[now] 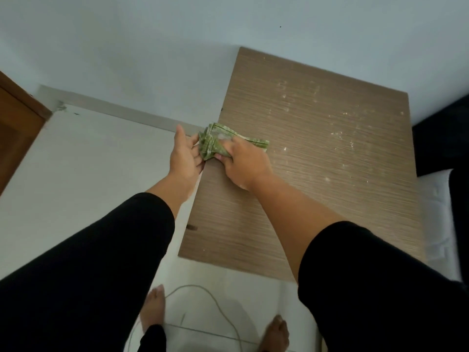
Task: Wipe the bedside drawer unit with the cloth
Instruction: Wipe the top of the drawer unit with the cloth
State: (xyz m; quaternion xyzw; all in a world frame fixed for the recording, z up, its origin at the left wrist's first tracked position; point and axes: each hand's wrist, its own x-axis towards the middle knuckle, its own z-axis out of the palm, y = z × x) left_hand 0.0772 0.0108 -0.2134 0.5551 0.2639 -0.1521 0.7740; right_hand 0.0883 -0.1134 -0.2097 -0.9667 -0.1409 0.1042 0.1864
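The pale wall (pixel 152 47) fills the far side, and the white floor (pixel 76 161) runs below it. The brown bedside drawer unit (pixel 317 161) stands against the wall, seen from straight above, with white specks scattered over the right part of its top. A dark bed (pixel 441 138) with a white sheet sits just beside its right edge, and a brown door (pixel 17 128) shows at the far left. Two arms in black sleeves (pixel 101 262) reach in. The right hand (pixel 243 161) is curled round the green cloth (pixel 218 142) and presses it on the top at the left edge. The left hand (pixel 184 156) is held open just off that edge, fingers spread, and it may be touching the hanging part of the cloth, though I cannot be sure. Two bare feet (pixel 152 311) stand on the floor, with a thin pale cord (pixel 215 303) looping between them.
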